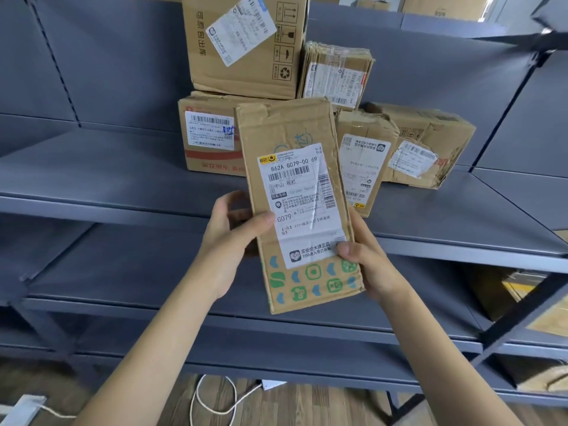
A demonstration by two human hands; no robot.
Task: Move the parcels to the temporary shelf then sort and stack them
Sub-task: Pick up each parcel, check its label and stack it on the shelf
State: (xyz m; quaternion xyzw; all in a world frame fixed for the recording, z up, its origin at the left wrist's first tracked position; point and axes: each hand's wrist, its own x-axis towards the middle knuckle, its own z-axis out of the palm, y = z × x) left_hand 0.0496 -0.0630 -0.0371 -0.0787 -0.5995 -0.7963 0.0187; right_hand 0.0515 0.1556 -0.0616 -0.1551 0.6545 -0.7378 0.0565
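Both hands up front of grey metal shelf point(123, 179), holding one flat cardboard parcel point(295, 133) betw. them, long axis near upright, top tilted slightly to 11 o'clock, label side facing cam.

L hand point(229, 238): grip grasping parcel's left edge, thumb on front over white shipping label point(302, 204), fingers curled round behind. R hand point(365, 265): grip grasping lower right edge, thumb on front at label's bottom corner, rest of fingers behind, not visible.

Parcel is in air, not touching shelf; sits frame centre, overlapping the stacked boxes behind. Label reads "862A G079-00 69" w/ barcode; green & blue icons printed on cardboard below it.

On mid shelf board behind, from parcel:
- 10 o'clock: red-striped box point(209, 136), white label, blue pen marks.
- 12 o'clock: large box point(246, 44) stacked on top of red-striped one, tilted label, handling symbols on side.
- 1 o'clock: taped small box point(336, 73), upright, just beside large box.
- 3 o'clock: narrow upright box point(361, 161), crumpled top, just beside held parcel.
- Further at 3 o'clock: crushed box point(430, 142) lying on side, touching narrow one.

Lower shelf boards at 6 o'clock. White cord point(212, 395) looped on wood floor point(292, 407) at 6–7 o'clock. More cardboard boxes at 4 o'clock, edge of frame, partly hidden by shelf frame.
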